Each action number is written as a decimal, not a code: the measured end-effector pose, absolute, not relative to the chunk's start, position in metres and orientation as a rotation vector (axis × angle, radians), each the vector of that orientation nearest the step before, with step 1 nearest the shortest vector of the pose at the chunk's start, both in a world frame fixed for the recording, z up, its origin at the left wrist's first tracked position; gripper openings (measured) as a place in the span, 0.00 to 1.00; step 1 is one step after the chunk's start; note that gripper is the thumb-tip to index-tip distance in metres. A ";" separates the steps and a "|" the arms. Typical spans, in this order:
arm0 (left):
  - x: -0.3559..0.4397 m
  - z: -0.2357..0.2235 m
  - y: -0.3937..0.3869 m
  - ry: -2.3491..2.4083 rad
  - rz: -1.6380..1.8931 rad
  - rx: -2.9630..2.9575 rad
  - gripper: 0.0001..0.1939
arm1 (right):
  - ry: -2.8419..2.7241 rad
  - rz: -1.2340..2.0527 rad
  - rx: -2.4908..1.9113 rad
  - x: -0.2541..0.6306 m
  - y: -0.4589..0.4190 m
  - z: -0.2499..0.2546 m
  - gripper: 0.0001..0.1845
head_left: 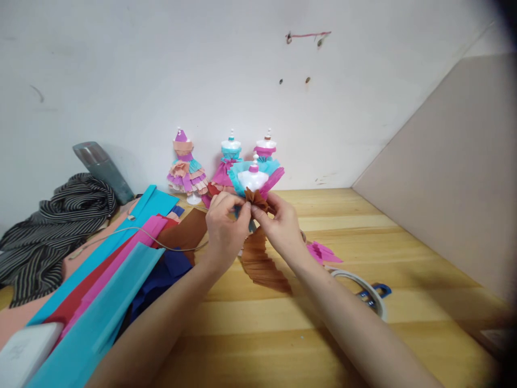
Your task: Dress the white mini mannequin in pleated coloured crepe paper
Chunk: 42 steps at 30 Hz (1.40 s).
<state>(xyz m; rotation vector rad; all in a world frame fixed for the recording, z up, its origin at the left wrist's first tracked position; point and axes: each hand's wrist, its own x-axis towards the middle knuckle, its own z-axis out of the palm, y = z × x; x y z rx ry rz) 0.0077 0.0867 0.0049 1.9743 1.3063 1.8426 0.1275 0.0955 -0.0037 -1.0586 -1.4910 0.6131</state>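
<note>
In the middle of the view stands a small white mannequin [253,178] wrapped in turquoise and pink crepe paper. A gathered piece of brown crepe paper [256,199] fans out at its front. My left hand [228,223] pinches the left side of the brown gathers, thumb and fingers closed. From the other side my right hand [280,221] pinches the same piece. The lower part of the mannequin is hidden behind the hands. Below them, a longer pleated brown crepe strip [264,264] trails onto the wooden table [226,334]; whether it joins the gathers, I cannot tell.
Three dressed mannequins, one in a tiered dress [186,172], stand along the wall. Folded crepe sheets [117,291], a striped cloth [72,210], a bottle [103,170] and a white box [28,353] lie left. Right are a tape roll [359,277], a blue cutter [379,291] and pink scraps [323,252].
</note>
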 end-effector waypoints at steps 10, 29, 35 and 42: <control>0.012 0.001 0.090 1.321 1.841 1.639 0.05 | -1.515 0.576 -1.075 0.129 0.096 -0.004 0.13; 0.007 -0.014 0.098 1.124 1.670 1.609 0.12 | -1.482 0.556 -1.113 0.128 0.095 -0.001 0.14; 0.006 -0.019 0.104 1.016 1.627 1.524 0.09 | -1.417 0.593 -1.074 0.127 0.097 0.001 0.12; 0.005 -0.020 0.107 0.953 1.580 1.497 0.10 | -1.336 0.755 -0.963 0.126 0.098 0.003 0.14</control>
